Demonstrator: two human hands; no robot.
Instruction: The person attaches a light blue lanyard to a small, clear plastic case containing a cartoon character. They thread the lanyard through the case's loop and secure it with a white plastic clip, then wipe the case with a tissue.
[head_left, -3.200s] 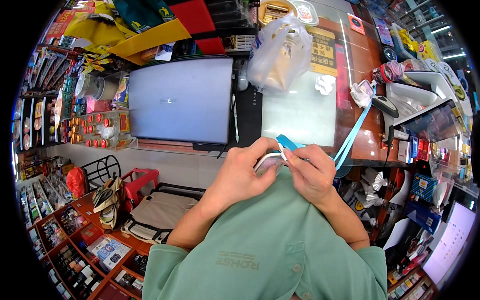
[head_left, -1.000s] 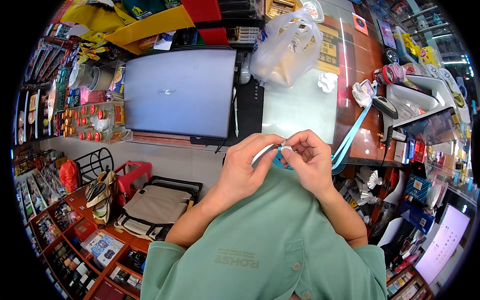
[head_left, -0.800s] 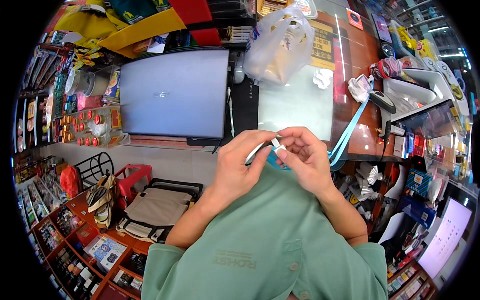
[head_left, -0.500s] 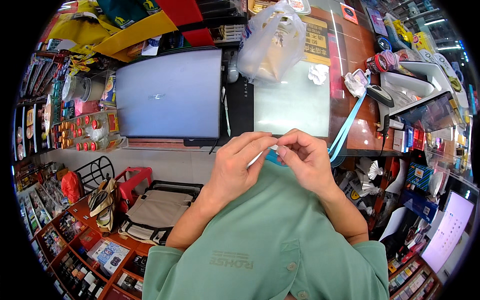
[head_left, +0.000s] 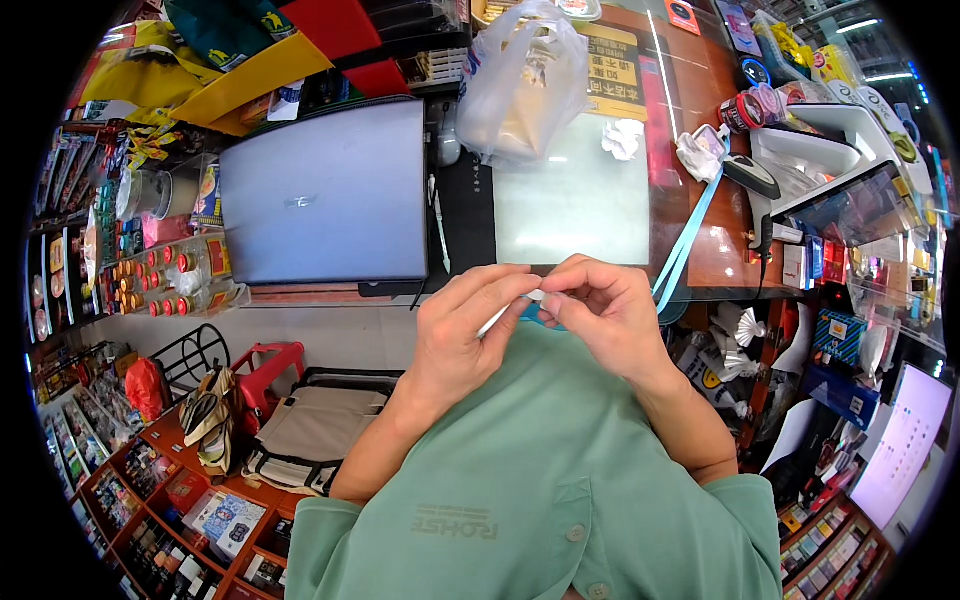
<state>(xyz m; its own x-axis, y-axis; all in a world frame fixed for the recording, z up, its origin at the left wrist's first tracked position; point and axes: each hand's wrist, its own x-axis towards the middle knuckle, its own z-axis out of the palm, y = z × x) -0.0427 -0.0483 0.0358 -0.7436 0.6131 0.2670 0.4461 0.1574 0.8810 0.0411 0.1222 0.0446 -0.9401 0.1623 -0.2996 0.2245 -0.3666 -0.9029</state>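
Close in front of my chest, at the counter's near edge, both hands meet. My left hand (head_left: 462, 325) is closed around a thin white stick-like piece (head_left: 491, 322), which slants out under its fingers. My right hand (head_left: 603, 312) pinches the small white end (head_left: 537, 296) of it between thumb and fingertips. Fingers cover much of this piece, so its exact kind cannot be made out. A bit of bright blue shows just beneath the fingertips. Beyond the hands lies a pale sheet (head_left: 570, 215) on the counter.
A closed laptop (head_left: 322, 195) sits left on the counter, with a white pen (head_left: 439, 222) beside it. Farther back stands a plastic bag (head_left: 525, 85). Crumpled tissue (head_left: 623, 139), a light blue strap (head_left: 690, 240) and a handheld scanner (head_left: 752, 176) are to the right.
The view has shifted slightly, so the counter things sit a little farther left. Both hands keep the same hold on the white piece, with only slight finger movement.
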